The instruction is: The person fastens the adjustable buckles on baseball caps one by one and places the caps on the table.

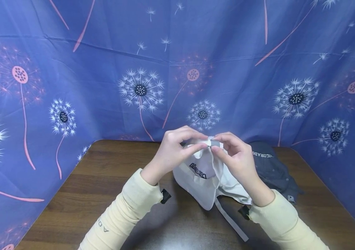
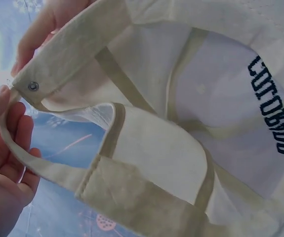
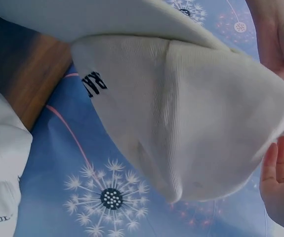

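Observation:
A white baseball cap (image 1: pixel 193 184) with dark lettering is held up over the table, its hollow inside facing the left wrist camera. My left hand (image 1: pixel 175 149) pinches the cap's back strap (image 2: pixel 48 168) between thumb and fingers, where it meets the band. At the same spot, my right hand (image 1: pixel 238 156) pinches the back edge of the cap, fingertips close to the left hand's. A small round metal stud (image 2: pixel 33 86) shows on the band end beside the fingers. Between strap and crown is the open gap at the cap's back.
Another white cap (image 1: pixel 232 184) lies on the wooden table (image 1: pixel 102 173) behind and below my right hand. To its right is a dark grey cap (image 1: pixel 268 166) with white lettering. A loose grey strip (image 1: pixel 232 218) extends toward the front. A blue dandelion-print cloth (image 1: pixel 171 62) hangs behind.

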`<state>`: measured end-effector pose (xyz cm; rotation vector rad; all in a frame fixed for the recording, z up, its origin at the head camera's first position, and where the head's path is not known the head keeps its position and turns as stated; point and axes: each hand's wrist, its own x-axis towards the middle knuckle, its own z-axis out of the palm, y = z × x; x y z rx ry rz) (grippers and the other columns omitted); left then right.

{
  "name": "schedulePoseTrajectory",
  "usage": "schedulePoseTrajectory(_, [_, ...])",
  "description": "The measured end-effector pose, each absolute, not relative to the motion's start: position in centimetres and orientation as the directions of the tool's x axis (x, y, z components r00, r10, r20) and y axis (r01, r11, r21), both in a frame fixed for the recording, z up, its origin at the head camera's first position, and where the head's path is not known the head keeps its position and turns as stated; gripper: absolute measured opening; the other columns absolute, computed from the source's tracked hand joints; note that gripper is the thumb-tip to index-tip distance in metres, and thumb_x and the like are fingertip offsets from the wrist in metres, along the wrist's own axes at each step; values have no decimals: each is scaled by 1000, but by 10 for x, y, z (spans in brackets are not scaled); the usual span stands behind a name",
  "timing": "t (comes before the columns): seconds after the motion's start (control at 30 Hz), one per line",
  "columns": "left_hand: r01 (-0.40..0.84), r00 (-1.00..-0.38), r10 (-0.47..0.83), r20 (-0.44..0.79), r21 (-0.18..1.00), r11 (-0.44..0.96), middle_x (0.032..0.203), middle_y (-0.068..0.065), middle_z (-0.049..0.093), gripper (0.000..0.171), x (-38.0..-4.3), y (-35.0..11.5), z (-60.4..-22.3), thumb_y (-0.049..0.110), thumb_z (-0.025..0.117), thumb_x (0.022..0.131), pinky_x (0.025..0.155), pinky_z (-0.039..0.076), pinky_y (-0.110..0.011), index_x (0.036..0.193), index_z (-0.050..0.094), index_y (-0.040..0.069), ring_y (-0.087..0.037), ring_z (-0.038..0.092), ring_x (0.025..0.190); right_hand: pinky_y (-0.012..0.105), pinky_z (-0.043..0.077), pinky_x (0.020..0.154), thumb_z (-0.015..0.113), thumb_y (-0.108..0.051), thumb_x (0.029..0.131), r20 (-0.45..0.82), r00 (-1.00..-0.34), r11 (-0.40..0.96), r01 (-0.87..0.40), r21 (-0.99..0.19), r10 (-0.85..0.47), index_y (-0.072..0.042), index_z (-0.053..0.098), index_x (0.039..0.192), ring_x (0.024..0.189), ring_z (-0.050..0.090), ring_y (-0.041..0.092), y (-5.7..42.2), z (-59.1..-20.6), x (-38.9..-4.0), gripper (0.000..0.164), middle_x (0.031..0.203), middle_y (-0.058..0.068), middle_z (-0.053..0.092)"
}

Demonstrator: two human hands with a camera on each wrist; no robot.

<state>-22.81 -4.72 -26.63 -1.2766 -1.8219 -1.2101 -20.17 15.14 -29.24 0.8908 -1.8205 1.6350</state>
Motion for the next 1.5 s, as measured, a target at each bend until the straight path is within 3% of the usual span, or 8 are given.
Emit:
schedulePoseTrajectory(0.3, [927, -375, 389, 841, 331, 177, 89, -1, 72, 21, -225, -48, -256, 16, 77, 78, 76, 50, -19, 96, 74, 7, -4, 64, 84, 21, 49, 81, 65, 11, 81, 729, -671, 68, -740, -669, -132, 7, 65, 99, 91, 61, 15, 149, -280, -204, 19, 96, 8, 67])
schedulePoseTrajectory(0.5, [922, -385, 373, 844, 330, 204, 89, -1, 73, 23, -223, -50, -251, 18, 78, 76, 73, 51, -23, 95, 75, 7, -4, 65, 84, 20, 50, 73, 68, 0, 84, 662, -730, 180, -684, -707, -169, -4, 68, 100, 90, 62, 12, 150, -272, -206, 17, 99, 3, 67])
schedulePoseTrajectory(0.7, [908, -406, 355, 842, 327, 262, 86, 0, 73, 20, -220, -50, -248, 20, 78, 76, 74, 50, -17, 93, 76, 9, -4, 65, 82, 23, 51, 83, 68, -7, 86, 624, -745, 202, -666, -718, -235, -4, 67, 102, 97, 62, 14, 151, -265, -210, 17, 101, 3, 67])
schedulePoseTrajectory(0.9, [906, -394, 356, 847, 293, 306, 84, 0, 73, 18, -217, -48, -245, 19, 78, 77, 72, 50, -17, 92, 76, 9, -6, 65, 78, 29, 55, 80, 69, -11, 86, 561, -787, 210, -611, -763, -256, -7, 68, 103, 92, 67, 15, 152, -261, -211, 18, 104, 4, 66])
schedulePoseTrajectory(1.2, [843, -522, 300, 798, 429, 326, 83, -1, 74, 21, -214, -48, -242, 21, 80, 74, 61, 52, -21, 91, 77, 9, -3, 62, 65, 32, 54, 82, 70, -20, 86, 435, -865, 264, -493, -829, -249, -6, 66, 107, 87, 70, 19, 150, -249, -211, 25, 112, 1, 64])
schedulePoseTrajectory(1.5, [861, -470, 200, 860, 397, 317, 77, -2, 72, 20, -216, -43, -249, 17, 81, 74, 55, 48, -22, 90, 77, 7, -5, 56, 60, 34, 54, 83, 66, -22, 89, 441, -852, 240, -508, -827, -284, -6, 66, 113, 97, 66, 16, 153, -245, -214, 28, 111, 1, 67])
